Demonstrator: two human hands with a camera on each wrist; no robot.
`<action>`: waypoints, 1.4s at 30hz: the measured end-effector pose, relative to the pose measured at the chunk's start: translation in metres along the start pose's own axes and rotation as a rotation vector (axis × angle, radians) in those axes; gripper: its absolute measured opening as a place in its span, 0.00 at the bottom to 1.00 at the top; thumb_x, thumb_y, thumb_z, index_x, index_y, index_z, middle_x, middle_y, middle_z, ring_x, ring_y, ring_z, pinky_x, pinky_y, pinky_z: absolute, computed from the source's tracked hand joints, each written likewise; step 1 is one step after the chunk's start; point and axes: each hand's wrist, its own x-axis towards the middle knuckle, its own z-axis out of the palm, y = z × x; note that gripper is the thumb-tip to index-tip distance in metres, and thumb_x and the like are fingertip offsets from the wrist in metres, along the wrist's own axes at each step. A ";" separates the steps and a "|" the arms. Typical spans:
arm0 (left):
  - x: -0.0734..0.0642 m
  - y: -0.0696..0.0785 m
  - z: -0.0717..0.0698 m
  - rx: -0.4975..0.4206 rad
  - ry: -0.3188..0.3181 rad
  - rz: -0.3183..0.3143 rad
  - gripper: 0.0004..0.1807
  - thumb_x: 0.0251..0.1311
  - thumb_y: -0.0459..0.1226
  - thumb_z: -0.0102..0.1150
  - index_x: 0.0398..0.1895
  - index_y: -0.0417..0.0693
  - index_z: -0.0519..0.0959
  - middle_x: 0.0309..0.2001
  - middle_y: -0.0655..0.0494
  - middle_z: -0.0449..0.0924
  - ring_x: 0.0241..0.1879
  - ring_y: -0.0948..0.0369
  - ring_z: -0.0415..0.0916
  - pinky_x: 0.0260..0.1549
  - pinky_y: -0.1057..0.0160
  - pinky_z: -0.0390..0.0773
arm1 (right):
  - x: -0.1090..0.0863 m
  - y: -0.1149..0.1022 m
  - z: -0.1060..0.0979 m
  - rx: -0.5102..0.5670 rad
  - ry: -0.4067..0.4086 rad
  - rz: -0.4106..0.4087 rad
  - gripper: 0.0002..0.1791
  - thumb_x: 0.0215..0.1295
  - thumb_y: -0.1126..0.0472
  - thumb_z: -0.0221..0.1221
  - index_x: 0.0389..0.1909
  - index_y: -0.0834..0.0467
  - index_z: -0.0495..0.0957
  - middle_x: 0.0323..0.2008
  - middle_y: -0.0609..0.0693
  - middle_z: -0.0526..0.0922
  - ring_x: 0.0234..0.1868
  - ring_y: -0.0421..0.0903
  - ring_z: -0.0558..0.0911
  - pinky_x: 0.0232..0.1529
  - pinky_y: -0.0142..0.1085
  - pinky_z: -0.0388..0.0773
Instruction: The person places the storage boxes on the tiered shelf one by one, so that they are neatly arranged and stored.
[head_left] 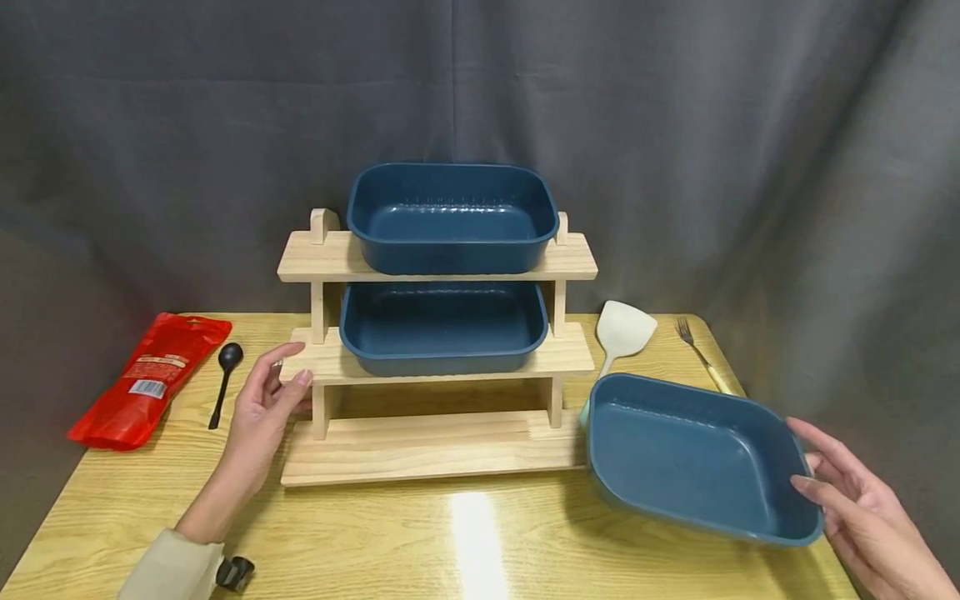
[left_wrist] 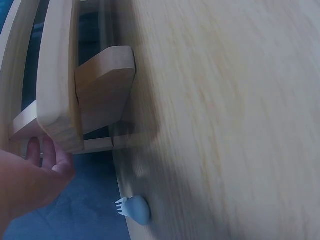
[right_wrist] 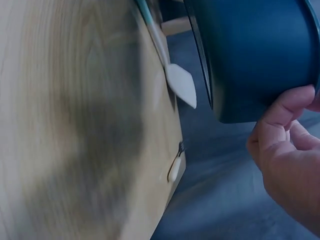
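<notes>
A dark blue rectangular bin (head_left: pixel 686 454) is held by its right end in my right hand (head_left: pixel 862 508), thumb at the rim and fingers on the outer wall. Its shadow falls on the table below, and its left end overlaps the right end of the three-tier wooden rack (head_left: pixel 442 446) in the head view. My left hand (head_left: pixel 262 400) grips the left end of the rack's middle shelf; the left wrist view shows its fingers curled at the board's end (left_wrist: pixel 60 120). Two matching bins sit on the rack, one on the top shelf (head_left: pixel 450 256) and one on the middle shelf (head_left: pixel 442 365).
Left of the rack, a red pouch (head_left: pixel 153 379) and a black spoon (head_left: pixel 228 358) lie on the wooden table (head_left: pixel 360 542). Beyond the held bin are a white spatula (head_left: pixel 622 327) with a green handle and a fork (head_left: pixel 701 350). Grey curtain (head_left: pixel 675 150) hangs behind.
</notes>
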 end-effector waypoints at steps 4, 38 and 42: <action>-0.002 0.002 -0.003 0.011 0.017 -0.004 0.26 0.81 0.33 0.62 0.78 0.48 0.73 0.52 0.54 0.73 0.45 0.64 0.80 0.48 0.67 0.87 | 0.000 -0.004 0.014 -0.034 0.014 0.042 0.36 0.84 0.75 0.52 0.85 0.46 0.65 0.57 0.45 0.65 0.20 0.50 0.52 0.13 0.47 0.40; 0.001 -0.002 0.002 -0.018 -0.003 0.026 0.25 0.81 0.31 0.60 0.77 0.45 0.72 0.49 0.54 0.74 0.44 0.64 0.81 0.45 0.66 0.87 | 0.017 -0.010 0.163 -0.157 0.004 0.020 0.31 0.80 0.72 0.59 0.80 0.59 0.69 0.48 0.56 0.70 0.43 0.45 0.83 0.45 0.31 0.81; 0.001 -0.003 0.002 -0.015 -0.001 0.024 0.25 0.81 0.32 0.61 0.77 0.45 0.72 0.50 0.53 0.75 0.44 0.64 0.81 0.45 0.67 0.87 | 0.019 -0.011 0.180 -0.200 0.032 0.058 0.31 0.79 0.72 0.58 0.81 0.59 0.69 0.48 0.56 0.67 0.41 0.46 0.79 0.44 0.31 0.77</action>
